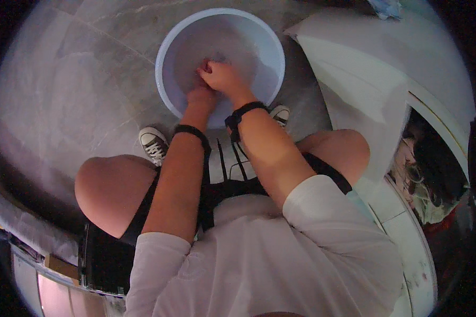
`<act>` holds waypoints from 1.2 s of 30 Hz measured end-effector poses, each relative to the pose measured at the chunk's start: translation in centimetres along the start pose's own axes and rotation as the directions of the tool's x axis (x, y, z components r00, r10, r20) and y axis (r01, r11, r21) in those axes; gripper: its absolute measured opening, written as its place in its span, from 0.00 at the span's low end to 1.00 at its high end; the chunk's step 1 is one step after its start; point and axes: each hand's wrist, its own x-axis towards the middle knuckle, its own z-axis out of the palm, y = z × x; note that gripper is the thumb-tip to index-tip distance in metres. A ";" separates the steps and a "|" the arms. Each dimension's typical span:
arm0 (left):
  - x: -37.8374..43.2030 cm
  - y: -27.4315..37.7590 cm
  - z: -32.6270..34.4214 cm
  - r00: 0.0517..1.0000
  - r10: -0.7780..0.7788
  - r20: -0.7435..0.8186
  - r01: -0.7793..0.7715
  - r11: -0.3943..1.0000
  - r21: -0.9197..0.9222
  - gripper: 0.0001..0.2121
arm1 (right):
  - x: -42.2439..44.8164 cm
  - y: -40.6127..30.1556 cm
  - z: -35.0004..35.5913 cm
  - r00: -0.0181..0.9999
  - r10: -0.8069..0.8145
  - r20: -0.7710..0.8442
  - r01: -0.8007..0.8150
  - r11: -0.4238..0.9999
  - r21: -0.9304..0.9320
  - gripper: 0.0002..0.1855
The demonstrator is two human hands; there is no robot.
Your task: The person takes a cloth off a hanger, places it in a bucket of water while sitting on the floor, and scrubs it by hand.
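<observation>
A round, light-coloured basin (161,75) stands on the floor in front of me, holding cloudy greyish water (230,35). Both of my hands are inside it, close together and apparently touching. My right hand (224,75) is curled with its thumb and fingers bent inwards, mostly above the water. Lower and to its left, my left hand (201,97) dips into the water, which hides its fingers. A small dark patch (220,56) shows in the water just beyond the right hand, too blurred to name. Whether either hand grips anything is unclear.
My sneakers (154,144) flank the basin's near side on grey tile flooring (79,79). On the right stands a white cabinet (353,79) with an open compartment of jumbled items (428,178). A black box-like object (107,257) is behind me at left.
</observation>
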 end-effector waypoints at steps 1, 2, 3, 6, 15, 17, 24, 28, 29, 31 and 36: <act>-0.5 0.0 0.0 1.000 -0.006 0.005 0.005 1.000 0.006 0.26 | 0.1 0.2 1.0 1.000 0.001 0.003 -0.001 1.000 0.009 0.24; -1.3 -0.1 0.4 0.991 0.051 -0.121 -0.052 0.999 -0.009 0.25 | 0.2 0.3 1.9 0.996 0.031 -0.088 -0.029 0.999 0.027 0.23; -1.2 -0.4 0.6 0.961 0.103 -0.255 -0.110 0.994 -0.016 0.24 | 0.8 0.3 2.5 0.982 0.055 -0.183 -0.047 0.998 0.045 0.23; -0.7 -0.1 1.4 0.930 0.135 -0.341 -0.117 0.990 0.072 0.21 | 3.1 2.4 2.5 0.959 0.141 -0.245 -0.128 0.990 0.067 0.21; -1.7 0.6 2.1 0.875 0.148 -0.461 -0.088 0.985 0.148 0.25 | 3.4 3.1 -3.5 0.968 0.138 -0.212 -0.131 0.990 0.043 0.24; -0.9 0.2 3.2 0.851 0.141 -0.507 -0.064 0.984 0.165 0.26 | 2.4 2.7 -6.5 0.988 0.068 -0.136 -0.053 0.993 0.107 0.25; -0.8 0.7 -0.9 0.804 0.191 -0.563 -0.237 0.972 -0.009 0.22 | -0.9 -0.5 -11.5 0.982 -0.087 -0.169 0.116 0.978 0.172 0.24; 2.8 -0.6 -1.4 0.876 -0.011 -0.482 -0.163 0.934 -0.318 0.18 | -2.1 -3.2 -12.8 0.979 -0.202 -0.013 0.202 0.979 -0.015 0.22; 2.2 -0.3 -1.4 0.908 -0.129 -0.399 -0.273 0.542 -0.795 0.18 | -1.8 -3.0 -11.6 0.979 -0.200 0.033 0.203 0.971 -0.124 0.20; 0.6 -0.2 -1.6 0.951 -0.169 -0.259 -0.271 -0.051 -0.961 0.18 | -1.6 -2.4 -9.3 0.979 -0.188 0.073 0.200 0.955 -0.220 0.17; 0.3 -1.0 -0.7 0.974 -0.144 -0.177 -0.224 -0.449 -0.865 0.17 | -2.1 -1.9 -3.8 0.966 -0.135 0.220 0.184 0.958 -0.221 0.19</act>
